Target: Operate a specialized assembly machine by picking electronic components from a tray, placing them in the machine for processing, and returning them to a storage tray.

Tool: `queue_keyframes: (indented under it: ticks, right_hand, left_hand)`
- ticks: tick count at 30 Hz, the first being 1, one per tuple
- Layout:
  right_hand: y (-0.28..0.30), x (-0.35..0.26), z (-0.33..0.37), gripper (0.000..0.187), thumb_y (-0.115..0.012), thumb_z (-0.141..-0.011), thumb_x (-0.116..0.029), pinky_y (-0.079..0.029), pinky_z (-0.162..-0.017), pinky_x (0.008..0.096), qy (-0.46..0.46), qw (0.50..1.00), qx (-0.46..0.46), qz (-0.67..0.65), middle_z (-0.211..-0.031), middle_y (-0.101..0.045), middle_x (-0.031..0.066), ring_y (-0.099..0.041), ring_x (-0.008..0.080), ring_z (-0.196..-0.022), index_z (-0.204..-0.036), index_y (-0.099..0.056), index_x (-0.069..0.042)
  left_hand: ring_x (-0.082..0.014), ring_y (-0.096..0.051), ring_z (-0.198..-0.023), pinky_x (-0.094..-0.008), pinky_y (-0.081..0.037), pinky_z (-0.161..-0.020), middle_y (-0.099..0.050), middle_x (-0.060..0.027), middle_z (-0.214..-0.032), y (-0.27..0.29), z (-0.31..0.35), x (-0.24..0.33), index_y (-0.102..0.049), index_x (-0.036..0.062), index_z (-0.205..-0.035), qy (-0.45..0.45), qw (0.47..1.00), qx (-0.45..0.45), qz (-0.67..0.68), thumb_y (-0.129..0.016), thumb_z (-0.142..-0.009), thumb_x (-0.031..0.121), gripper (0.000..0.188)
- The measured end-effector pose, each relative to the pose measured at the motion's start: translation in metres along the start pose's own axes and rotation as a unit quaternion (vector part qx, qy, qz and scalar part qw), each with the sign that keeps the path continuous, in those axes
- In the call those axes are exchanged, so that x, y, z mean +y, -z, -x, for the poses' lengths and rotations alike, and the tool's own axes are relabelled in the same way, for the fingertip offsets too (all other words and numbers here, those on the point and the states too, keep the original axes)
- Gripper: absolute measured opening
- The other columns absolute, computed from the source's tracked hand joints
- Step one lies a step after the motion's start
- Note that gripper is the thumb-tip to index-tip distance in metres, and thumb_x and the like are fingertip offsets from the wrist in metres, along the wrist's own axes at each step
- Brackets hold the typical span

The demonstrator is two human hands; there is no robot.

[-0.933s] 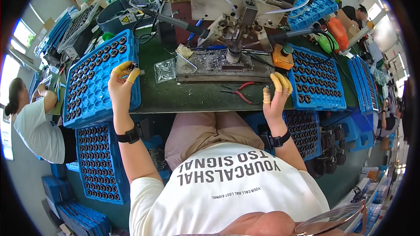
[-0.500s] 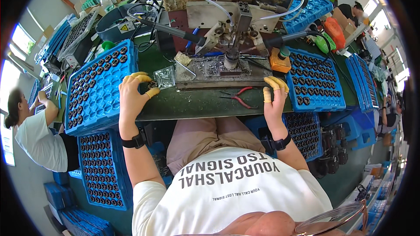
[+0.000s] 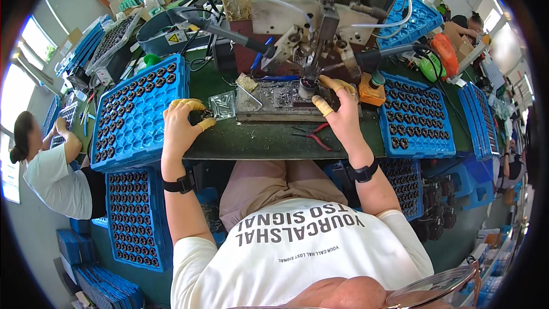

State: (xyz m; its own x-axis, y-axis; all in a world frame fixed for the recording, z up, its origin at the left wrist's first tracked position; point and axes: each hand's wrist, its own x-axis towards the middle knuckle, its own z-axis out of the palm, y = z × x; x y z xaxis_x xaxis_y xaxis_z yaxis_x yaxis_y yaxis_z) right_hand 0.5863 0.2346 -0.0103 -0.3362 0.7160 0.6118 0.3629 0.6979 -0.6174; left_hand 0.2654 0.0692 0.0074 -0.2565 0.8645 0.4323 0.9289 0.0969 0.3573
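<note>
My left hand (image 3: 184,123), with yellow finger covers, is closed around a small dark round part (image 3: 197,117) at the right edge of a blue tray (image 3: 186,80). My fingers partly hide that part. My right hand (image 3: 341,106), also in yellow covers, reaches to the right side of the short round fixture (image 3: 307,88) under the machine head (image 3: 327,23). Its thumb and fingers are apart, and I see nothing between them. Whether the fingertips touch the fixture, I cannot tell. Metal chips lie on the steel base plate (image 3: 269,94).
Red-handled pliers (image 3: 317,137) lie on the green table near its front edge. A small clear bag (image 3: 222,106) sits by the base plate. An orange block (image 3: 370,91) and another blue tray of round parts (image 3: 416,150) are at the right. A co-worker (image 3: 54,177) sits at far left.
My right hand has moved left and up from beside the orange block to the fixture. My left hand stays by the tray with the part. The view has shifted slightly.
</note>
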Motion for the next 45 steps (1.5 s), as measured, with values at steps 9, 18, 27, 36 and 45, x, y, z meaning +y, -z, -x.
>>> queue_keyframes:
  ticks: [9,18,27,36,45]
  right_hand:
    - [-0.007,-0.007,-0.026,0.039,-0.083,-0.074,-0.027,-0.038,-0.095,0.0416,0.014,1.0,0.027,-0.008,-0.104,-0.068,0.0087,-0.056,0.0278,-0.108,-0.106,-0.071,-0.008]
    - [0.027,-0.005,0.002,0.037,-0.082,-0.075,-0.016,-0.046,-0.089,0.0359,-0.01,0.995,0.09,-0.045,-0.105,-0.064,0.0138,-0.06,0.0272,-0.099,-0.107,-0.07,-0.003]
    - [0.033,0.019,0.009,0.036,-0.081,-0.078,-0.018,-0.046,-0.092,0.0352,-0.067,0.992,0.09,-0.058,-0.108,-0.065,0.0118,-0.06,0.0259,-0.102,-0.109,-0.07,-0.004]
    - [0.041,0.015,0.01,0.036,-0.081,-0.078,-0.017,-0.047,-0.089,0.0332,-0.06,0.993,0.09,-0.044,-0.107,-0.065,0.0099,-0.06,0.0226,-0.098,-0.108,-0.069,-0.002]
    - [0.063,0.023,0.01,0.035,-0.08,-0.079,-0.013,-0.05,-0.085,0.0312,-0.053,0.992,0.115,-0.009,-0.109,-0.063,0.0088,-0.061,0.0197,-0.097,-0.11,-0.068,-0.003]
  left_hand:
    - [-0.0307,-0.065,-0.098,-0.0391,-0.048,-0.088,-0.07,-0.0124,-0.099,-0.007,-0.027,0.021,-0.071,0.0031,-0.098,0.032,0.986,-0.008,0.163,-0.081,-0.069,0.019,0.035]
    - [-0.024,-0.068,-0.098,-0.0333,-0.051,-0.089,-0.071,-0.015,-0.106,-0.073,-0.075,0.144,-0.069,-0.0021,-0.109,-0.086,0.941,0.022,0.326,-0.083,-0.073,0.018,0.044]
    - [-0.0254,-0.068,-0.097,-0.0346,-0.051,-0.088,-0.07,-0.0148,-0.102,-0.076,-0.079,0.153,-0.067,-0.0033,-0.109,-0.038,0.943,-0.031,0.33,-0.084,-0.073,0.016,0.044]
    - [-0.023,-0.067,-0.095,-0.0337,-0.052,-0.086,-0.07,-0.0131,-0.104,-0.085,-0.085,0.148,-0.066,-0.0021,-0.112,-0.036,0.923,-0.081,0.375,-0.085,-0.073,0.017,0.047]
    - [-0.0285,-0.067,-0.086,-0.0368,-0.054,-0.08,-0.068,-0.0156,-0.097,-0.091,-0.095,0.14,-0.067,0.0001,-0.104,-0.051,0.901,-0.136,0.409,-0.083,-0.072,0.019,0.041]
